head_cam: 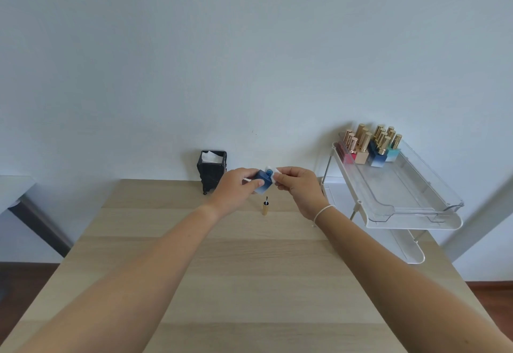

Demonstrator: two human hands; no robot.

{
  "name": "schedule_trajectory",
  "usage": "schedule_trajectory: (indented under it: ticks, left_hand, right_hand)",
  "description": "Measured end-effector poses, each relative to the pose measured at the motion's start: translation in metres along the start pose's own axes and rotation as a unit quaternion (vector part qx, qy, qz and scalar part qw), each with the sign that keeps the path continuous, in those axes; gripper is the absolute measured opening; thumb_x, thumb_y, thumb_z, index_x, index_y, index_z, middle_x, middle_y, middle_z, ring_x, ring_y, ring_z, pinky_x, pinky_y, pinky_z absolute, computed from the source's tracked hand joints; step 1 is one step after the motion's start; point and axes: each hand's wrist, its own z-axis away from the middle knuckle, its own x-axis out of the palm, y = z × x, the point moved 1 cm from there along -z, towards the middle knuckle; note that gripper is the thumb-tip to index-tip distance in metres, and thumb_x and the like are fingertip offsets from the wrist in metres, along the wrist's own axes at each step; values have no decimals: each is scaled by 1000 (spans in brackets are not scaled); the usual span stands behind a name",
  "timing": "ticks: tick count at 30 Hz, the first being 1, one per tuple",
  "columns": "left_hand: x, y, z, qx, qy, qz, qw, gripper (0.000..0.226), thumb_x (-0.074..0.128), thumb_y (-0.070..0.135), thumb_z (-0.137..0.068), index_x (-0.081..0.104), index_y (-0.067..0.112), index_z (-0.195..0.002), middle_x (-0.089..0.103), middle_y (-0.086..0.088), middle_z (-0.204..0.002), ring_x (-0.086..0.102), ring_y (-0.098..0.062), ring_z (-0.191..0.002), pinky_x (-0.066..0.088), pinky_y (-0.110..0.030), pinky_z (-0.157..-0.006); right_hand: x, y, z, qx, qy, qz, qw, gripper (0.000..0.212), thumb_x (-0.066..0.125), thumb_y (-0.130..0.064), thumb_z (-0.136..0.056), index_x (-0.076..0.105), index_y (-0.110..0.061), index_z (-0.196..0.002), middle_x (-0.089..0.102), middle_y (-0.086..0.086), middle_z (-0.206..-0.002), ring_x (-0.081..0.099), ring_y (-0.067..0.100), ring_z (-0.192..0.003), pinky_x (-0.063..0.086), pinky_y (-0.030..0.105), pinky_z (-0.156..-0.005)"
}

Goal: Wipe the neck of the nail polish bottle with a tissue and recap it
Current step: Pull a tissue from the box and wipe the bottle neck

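While your left hand (238,186) clamps the small, slick glass bottle (262,181) by its body, your right hand (298,186) pinches soft tissue (273,175) against the neck—keep it upright.

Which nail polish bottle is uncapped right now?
The blue bottle held in the left hand; its threaded neck is bare. Those on the tray wear gold caps.

bottle (262,181): blue fading to white, square, uncapped, tilted, held above worktop
tissue (274,175): white, small, pressed against bottle neck
cap (266,207): gold, standing inverted on worktop, brush up
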Motion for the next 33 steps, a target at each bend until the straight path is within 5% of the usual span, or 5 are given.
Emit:
schedule_trajectory:
  ticks: [14, 18, 26, 33]
  left_hand:
    - [5, -8, -3, 4, 52, -95, 994, 15, 60, 17, -85, 69, 12, -96, 62, -6, -89, 56, -18, -78, 39, -18, -69]
    - [5, -12, -1, -9, 45, -111, 993, 14, 60, 16, -84, 68, 9, -92, 64, -21, -92, 58, -31, -85, 45, -38, -78]
    - [13, -13, 4, -15, 58, -99, 993, 19, 69, 20, -79, 67, 14, -97, 56, 5, -87, 54, -14, -79, 40, -21, -68]
    - [17, -11, 7, 10, 87, -139, 986, 18, 69, 23, -80, 63, 13, -94, 53, 2, -90, 51, -15, -81, 36, -24, -70]
  right_hand:
    - [8, 10, 8, 79, 8, -42, 996, 14, 58, -7, -87, 65, 2, -96, 57, 4, -71, 49, 12, -63, 45, 21, -63]
    - [9, 11, 14, 95, -36, -95, 990, 14, 53, -5, -90, 63, -5, -79, 55, 4, -68, 48, 11, -61, 43, 18, -59]
    - [7, 15, 13, 98, 50, -98, 989, 14, 58, -9, -88, 64, 1, -96, 58, 4, -73, 48, 12, -62, 45, 21, -63]
    - [17, 15, 13, 78, 85, -2, 993, 17, 67, -14, -80, 63, -11, -63, 57, 3, -60, 50, 13, -54, 47, 23, -60]
